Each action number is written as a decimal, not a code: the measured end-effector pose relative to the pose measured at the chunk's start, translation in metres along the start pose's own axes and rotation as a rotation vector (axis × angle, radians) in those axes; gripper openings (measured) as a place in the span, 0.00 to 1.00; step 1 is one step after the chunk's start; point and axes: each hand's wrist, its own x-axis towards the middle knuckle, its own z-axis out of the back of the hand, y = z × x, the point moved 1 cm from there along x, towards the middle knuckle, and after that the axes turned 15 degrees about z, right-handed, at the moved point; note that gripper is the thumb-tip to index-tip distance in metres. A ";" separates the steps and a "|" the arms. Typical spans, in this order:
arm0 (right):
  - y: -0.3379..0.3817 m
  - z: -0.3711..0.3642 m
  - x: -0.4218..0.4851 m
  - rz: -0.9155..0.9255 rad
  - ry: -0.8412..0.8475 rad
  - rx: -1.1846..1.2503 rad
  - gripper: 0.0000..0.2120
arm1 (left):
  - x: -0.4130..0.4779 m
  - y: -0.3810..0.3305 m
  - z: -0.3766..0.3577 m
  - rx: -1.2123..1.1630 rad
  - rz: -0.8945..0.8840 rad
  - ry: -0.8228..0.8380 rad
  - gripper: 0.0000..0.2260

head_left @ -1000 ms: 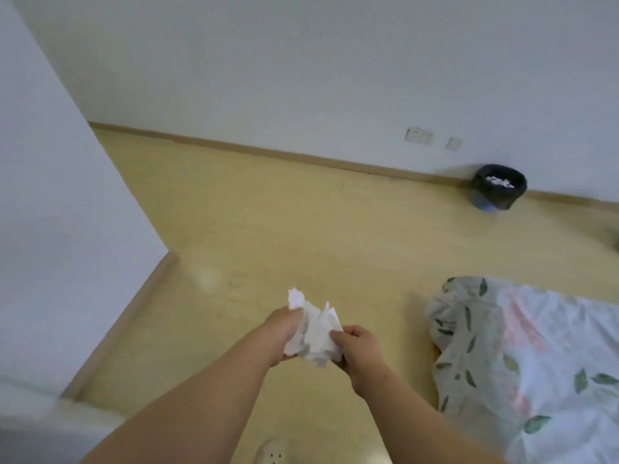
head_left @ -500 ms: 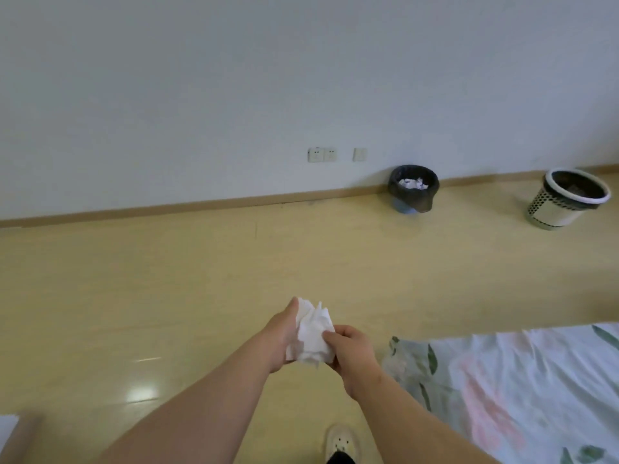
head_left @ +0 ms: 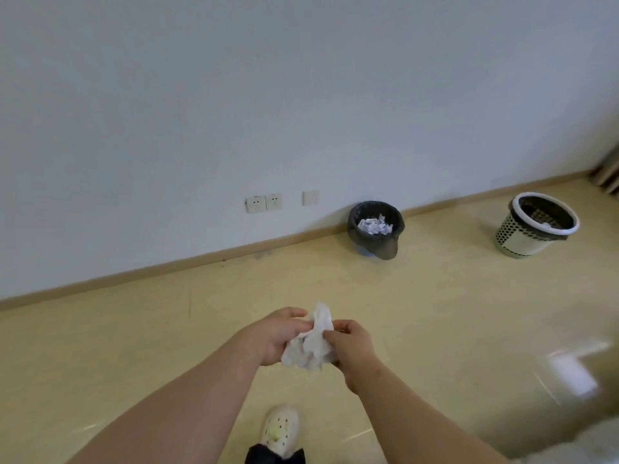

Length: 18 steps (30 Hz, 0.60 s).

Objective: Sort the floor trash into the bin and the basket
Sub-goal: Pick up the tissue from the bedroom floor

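Note:
A crumpled white tissue (head_left: 311, 346) is held in front of me between both hands, above the yellow floor. My left hand (head_left: 274, 336) grips its left side with curled fingers. My right hand (head_left: 351, 346) pinches its right side. By the wall stands a dark bin (head_left: 375, 229) lined with a black bag, with white paper scraps inside. Farther right stands a white perforated basket (head_left: 536, 229) with a dark liner.
A white wall with a wooden skirting board runs behind the bin and basket. Three wall sockets (head_left: 281, 202) sit left of the bin. My white shoe (head_left: 279, 430) shows at the bottom. Some pale fabric (head_left: 576, 447) lies at the bottom right corner.
The view has swung right and moved nearer: the bin and basket appear larger, and the leaf-patterned fabric has slid almost out of view. Both hands have kept the tissue and bunched it tighter.

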 end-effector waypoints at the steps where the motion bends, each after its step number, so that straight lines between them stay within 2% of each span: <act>1: 0.012 -0.001 0.019 -0.006 -0.005 -0.009 0.05 | 0.009 -0.028 0.001 0.056 0.002 0.032 0.18; 3: 0.034 0.004 0.063 -0.019 -0.029 -0.013 0.04 | 0.032 -0.082 -0.002 0.174 0.020 0.061 0.04; 7: 0.082 0.036 0.148 -0.040 -0.074 -0.031 0.04 | 0.076 -0.177 -0.031 0.251 0.077 0.104 0.05; 11: 0.114 0.074 0.243 -0.054 -0.126 -0.002 0.06 | 0.137 -0.261 -0.063 0.272 0.076 0.030 0.04; 18: 0.177 0.158 0.412 -0.094 -0.200 -0.017 0.09 | 0.227 -0.409 -0.124 0.028 0.064 -0.157 0.04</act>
